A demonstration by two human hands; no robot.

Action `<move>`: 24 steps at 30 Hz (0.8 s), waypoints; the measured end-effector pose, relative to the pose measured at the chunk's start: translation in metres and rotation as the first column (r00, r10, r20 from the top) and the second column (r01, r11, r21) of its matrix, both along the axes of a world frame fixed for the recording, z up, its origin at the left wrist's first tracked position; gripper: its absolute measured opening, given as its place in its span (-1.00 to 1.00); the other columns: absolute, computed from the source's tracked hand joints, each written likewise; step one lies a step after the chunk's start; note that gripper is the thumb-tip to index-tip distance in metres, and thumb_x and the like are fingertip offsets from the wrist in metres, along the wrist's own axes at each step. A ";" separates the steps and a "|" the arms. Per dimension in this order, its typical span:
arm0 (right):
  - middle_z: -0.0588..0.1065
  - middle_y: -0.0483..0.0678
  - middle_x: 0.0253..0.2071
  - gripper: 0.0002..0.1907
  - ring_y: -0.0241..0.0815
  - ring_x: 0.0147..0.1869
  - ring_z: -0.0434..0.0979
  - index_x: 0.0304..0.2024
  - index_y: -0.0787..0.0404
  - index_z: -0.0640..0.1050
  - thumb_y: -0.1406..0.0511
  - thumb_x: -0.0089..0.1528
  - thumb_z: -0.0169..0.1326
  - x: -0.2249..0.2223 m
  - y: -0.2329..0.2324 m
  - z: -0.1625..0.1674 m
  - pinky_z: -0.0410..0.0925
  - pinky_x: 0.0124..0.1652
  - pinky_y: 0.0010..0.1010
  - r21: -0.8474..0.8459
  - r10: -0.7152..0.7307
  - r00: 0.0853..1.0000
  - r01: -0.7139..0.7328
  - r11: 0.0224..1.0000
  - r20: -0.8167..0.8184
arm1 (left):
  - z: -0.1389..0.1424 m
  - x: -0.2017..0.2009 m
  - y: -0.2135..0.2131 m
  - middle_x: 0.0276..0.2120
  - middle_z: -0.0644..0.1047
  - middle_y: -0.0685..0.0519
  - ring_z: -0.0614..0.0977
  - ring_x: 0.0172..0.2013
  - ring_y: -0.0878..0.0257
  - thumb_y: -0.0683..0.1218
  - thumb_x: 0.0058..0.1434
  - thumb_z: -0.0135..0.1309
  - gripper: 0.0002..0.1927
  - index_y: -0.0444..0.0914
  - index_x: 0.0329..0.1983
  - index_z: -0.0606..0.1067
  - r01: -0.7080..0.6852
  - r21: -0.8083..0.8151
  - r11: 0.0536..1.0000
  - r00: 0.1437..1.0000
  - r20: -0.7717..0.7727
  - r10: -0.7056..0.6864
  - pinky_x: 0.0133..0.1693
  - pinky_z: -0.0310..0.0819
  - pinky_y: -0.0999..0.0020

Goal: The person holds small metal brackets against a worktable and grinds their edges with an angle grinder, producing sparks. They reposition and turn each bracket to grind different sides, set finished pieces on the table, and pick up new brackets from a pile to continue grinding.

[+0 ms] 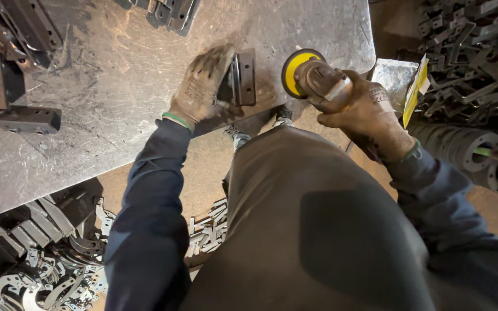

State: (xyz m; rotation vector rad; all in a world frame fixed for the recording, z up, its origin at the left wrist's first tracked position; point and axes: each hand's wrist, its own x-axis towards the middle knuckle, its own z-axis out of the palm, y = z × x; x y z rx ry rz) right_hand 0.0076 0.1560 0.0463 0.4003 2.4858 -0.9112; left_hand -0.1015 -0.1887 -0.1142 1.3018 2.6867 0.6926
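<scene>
While your gloved left hand (200,86) clamps the dark metal bracket (243,78) upright near the steel table's (116,86) edge, keep it pinned; your right hand (364,109), wrapped around the grinder (312,75), should bring the yellow disc in squarely.

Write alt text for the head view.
Gloved left hand steadies a dark metal bracket on a scuffed steel table, while the gloved right hand grips a grinder with a yellow disc beside it. Metal parts lie piled on the floor.
</scene>
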 end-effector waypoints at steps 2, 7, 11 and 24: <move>0.58 0.10 -0.18 0.01 -0.11 -0.07 0.60 0.31 0.35 0.39 0.14 -0.13 0.48 0.002 -0.001 -0.001 0.44 -0.05 -0.29 0.022 0.039 0.997 -0.037 0.999 -0.062 | 0.002 0.000 -0.001 0.40 0.27 -0.32 0.30 0.39 -0.19 0.13 -0.25 0.49 0.35 -0.42 0.53 0.04 0.016 0.073 0.997 1.000 -0.006 -0.016 0.41 0.09 -0.04; 0.60 0.09 -0.21 0.06 -0.09 -0.13 0.63 0.33 0.33 0.35 0.11 -0.15 0.46 0.006 -0.005 -0.003 0.46 -0.08 -0.30 -0.013 -0.051 0.999 0.051 0.999 -0.015 | -0.002 0.013 0.012 0.38 0.29 -0.31 0.31 0.38 -0.23 0.31 -0.14 0.45 0.31 -0.42 0.51 0.09 -0.080 0.229 0.970 0.997 0.021 0.077 0.43 0.12 -0.07; 0.61 0.14 -0.19 0.05 -0.01 -0.14 0.65 0.33 0.30 0.36 0.09 -0.15 0.44 0.003 -0.013 -0.002 0.46 -0.07 -0.24 0.016 0.030 0.999 -0.030 0.999 -0.032 | -0.009 0.032 0.029 0.36 0.30 -0.29 0.34 0.36 -0.25 0.48 -0.04 0.42 0.29 -0.41 0.47 0.15 -0.190 0.327 0.926 0.980 0.009 0.198 0.41 0.15 -0.10; 0.57 0.25 -0.06 -0.07 0.29 0.02 0.57 0.28 0.15 0.37 0.10 -0.10 0.39 -0.025 -0.057 0.000 0.43 -0.01 0.00 0.214 0.204 0.974 -0.221 0.952 0.097 | -0.009 0.061 0.056 0.32 0.32 -0.34 0.37 0.32 -0.30 0.48 0.06 0.38 0.24 -0.44 0.44 0.15 -0.333 0.399 0.854 0.920 -0.063 0.388 0.35 0.24 -0.16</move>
